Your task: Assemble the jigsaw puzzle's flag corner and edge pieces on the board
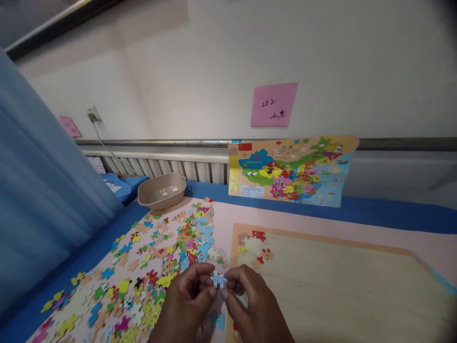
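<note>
1. Jigsaw pieces of thin, multicoloured printed board (152, 277) lie loose across a pale pink flat sheet (224, 216) on a bright blue cover (385, 212). Most at the far left lie spread out, probably so that each shape and colour can be told apart; nearer the hands they crowd into a denser band, within easy reach.

2. Behind them stands a tan, round-cornered basin (161, 203) with a few small pale pieces (174, 189) inside — its wall presumably keeps those few from mixing with the rest.

3. The bare left hand (187, 296) is nearly closed, thumb and forefinger pinching one side of a pale blue patterned jigsaw piece (218, 279).

4. That piece is held up between both hands, just left of the board's edge, with its patterned face towards the person, a hold that seems to suit looking at it closely.

5. The bare right hand (253, 291) is nearly closed too, its thumb and forefinger on the piece's other side; two light pinches leave most of the face uncovered.

6. Beyond, a colourful paper map poster (293, 171) leans almost upright by the wall — likely so it can be read from the seat.

7. Rightmost lies a flat, pale wooden board with an orange border (321, 240); a red piece (259, 235) sits at its far left corner, with orange-and-red pieces (267, 254) close by.
</note>
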A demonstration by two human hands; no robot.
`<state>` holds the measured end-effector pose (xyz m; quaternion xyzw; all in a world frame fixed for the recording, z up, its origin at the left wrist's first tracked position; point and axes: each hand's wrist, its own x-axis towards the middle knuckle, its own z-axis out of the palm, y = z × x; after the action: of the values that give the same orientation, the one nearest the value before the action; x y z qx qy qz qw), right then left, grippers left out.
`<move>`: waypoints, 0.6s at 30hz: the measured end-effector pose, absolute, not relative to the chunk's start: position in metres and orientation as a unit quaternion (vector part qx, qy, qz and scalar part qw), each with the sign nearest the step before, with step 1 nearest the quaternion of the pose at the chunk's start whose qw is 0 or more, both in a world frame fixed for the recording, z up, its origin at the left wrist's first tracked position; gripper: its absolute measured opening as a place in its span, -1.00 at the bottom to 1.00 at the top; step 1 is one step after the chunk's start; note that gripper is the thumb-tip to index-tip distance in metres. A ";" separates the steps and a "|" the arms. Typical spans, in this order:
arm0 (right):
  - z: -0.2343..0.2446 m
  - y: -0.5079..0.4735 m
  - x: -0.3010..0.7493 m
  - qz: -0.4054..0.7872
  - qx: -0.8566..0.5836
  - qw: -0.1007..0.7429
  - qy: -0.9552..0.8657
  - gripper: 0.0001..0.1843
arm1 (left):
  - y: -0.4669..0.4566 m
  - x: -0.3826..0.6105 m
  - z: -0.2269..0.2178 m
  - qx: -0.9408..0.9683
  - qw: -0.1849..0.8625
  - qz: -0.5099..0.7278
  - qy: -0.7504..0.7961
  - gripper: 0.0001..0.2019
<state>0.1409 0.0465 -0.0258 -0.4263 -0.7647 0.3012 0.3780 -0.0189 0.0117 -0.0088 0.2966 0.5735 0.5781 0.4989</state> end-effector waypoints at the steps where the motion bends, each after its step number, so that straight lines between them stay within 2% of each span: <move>1: -0.026 0.046 0.141 0.302 -0.427 0.380 -0.763 -0.84 | 0.012 -0.019 -0.010 0.294 0.503 0.580 0.570 -0.56; 7: -0.023 0.045 0.139 0.293 -0.432 0.400 -0.753 -0.88 | 0.013 -0.025 -0.020 0.308 0.524 0.571 0.552 -0.60; 14: -0.023 0.045 0.141 0.297 -0.427 0.387 -0.761 -0.92 | 0.012 -0.025 -0.011 0.310 0.528 0.550 0.568 -0.57; 18: -0.023 0.046 0.142 0.302 -0.429 0.381 -0.761 -0.92 | 0.011 -0.025 -0.009 0.333 0.519 0.547 0.566 -0.64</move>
<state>0.1415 0.0458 -0.0226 -0.4286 -0.7615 0.3021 0.3810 -0.0252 0.0114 -0.0095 0.3334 0.5663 0.5467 0.5188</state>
